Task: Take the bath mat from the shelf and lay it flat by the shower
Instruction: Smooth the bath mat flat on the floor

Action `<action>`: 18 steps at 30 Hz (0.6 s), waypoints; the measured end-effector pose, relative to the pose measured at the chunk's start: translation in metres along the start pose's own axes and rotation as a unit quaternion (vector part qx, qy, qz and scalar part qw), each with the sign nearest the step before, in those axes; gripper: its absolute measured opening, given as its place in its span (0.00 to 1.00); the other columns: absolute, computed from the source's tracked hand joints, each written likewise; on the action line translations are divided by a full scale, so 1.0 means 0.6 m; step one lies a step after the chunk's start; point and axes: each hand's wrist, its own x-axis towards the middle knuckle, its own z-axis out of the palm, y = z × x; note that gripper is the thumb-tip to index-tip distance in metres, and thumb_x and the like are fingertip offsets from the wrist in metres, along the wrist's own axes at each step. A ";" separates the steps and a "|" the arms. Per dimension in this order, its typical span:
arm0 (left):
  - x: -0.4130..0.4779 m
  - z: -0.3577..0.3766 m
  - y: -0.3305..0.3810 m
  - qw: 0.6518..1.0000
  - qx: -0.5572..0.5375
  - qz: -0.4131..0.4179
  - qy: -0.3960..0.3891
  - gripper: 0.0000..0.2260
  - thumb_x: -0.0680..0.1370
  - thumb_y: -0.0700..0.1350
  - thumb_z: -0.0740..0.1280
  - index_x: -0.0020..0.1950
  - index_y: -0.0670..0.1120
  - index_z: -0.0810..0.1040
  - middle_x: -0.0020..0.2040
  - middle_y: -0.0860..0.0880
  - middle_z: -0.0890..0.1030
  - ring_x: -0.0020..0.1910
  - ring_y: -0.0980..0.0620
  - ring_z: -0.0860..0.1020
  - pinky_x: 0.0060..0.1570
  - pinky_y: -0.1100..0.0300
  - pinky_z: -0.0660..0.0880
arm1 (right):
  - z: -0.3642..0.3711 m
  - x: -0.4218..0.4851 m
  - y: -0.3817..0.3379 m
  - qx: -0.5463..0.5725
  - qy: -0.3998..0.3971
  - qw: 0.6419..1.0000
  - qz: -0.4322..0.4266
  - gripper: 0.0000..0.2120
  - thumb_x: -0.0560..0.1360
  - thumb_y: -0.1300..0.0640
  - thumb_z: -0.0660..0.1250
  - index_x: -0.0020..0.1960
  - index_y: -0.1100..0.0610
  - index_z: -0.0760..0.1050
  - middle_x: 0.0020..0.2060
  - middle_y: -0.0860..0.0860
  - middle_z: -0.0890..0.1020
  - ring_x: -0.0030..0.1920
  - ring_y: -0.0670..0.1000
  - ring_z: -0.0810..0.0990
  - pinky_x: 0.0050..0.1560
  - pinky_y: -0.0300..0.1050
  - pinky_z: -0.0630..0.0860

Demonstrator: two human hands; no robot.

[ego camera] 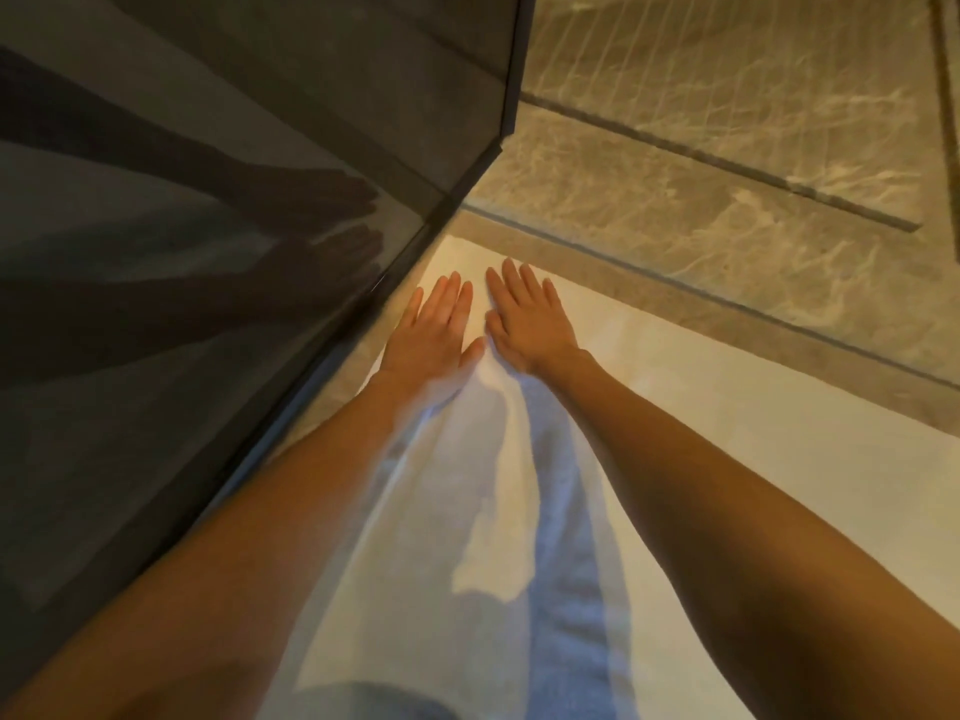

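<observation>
A white bath mat (701, 407) lies spread on the floor along the shower's raised stone threshold (727, 298). My left hand (436, 324) and my right hand (524, 314) rest palm down on the mat's far left corner, side by side, fingers stretched out and slightly apart. Neither hand holds anything. Both forearms reach out over the mat and cast bluish shadows on it.
A dark glass panel (208, 252) with a black frame stands close on the left and reflects my arms. Beyond the threshold lies the marbled shower floor (701, 148) with a long drain slot (727, 163).
</observation>
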 end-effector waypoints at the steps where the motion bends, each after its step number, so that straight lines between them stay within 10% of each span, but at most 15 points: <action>1: 0.000 0.000 -0.003 1.000 0.001 -0.002 -0.007 0.29 0.81 0.56 0.49 0.77 0.42 0.45 0.78 0.41 0.48 0.77 0.46 0.46 0.73 0.51 0.41 | -0.001 -0.004 0.008 0.003 0.000 1.000 -0.005 0.27 0.81 0.46 0.43 0.77 0.54 0.42 0.77 0.55 0.44 0.76 0.55 0.41 0.75 0.53 0.41; 18: -0.136 0.017 0.052 0.996 -0.040 -0.070 -0.022 0.39 0.74 0.68 0.38 0.75 0.42 0.39 0.78 0.42 0.46 0.77 0.45 0.46 0.74 0.52 0.42 | 0.044 -0.125 0.042 0.002 0.031 0.999 -0.019 0.35 0.75 0.37 0.36 0.77 0.53 0.45 0.77 0.55 0.47 0.77 0.56 0.44 0.74 0.53 0.39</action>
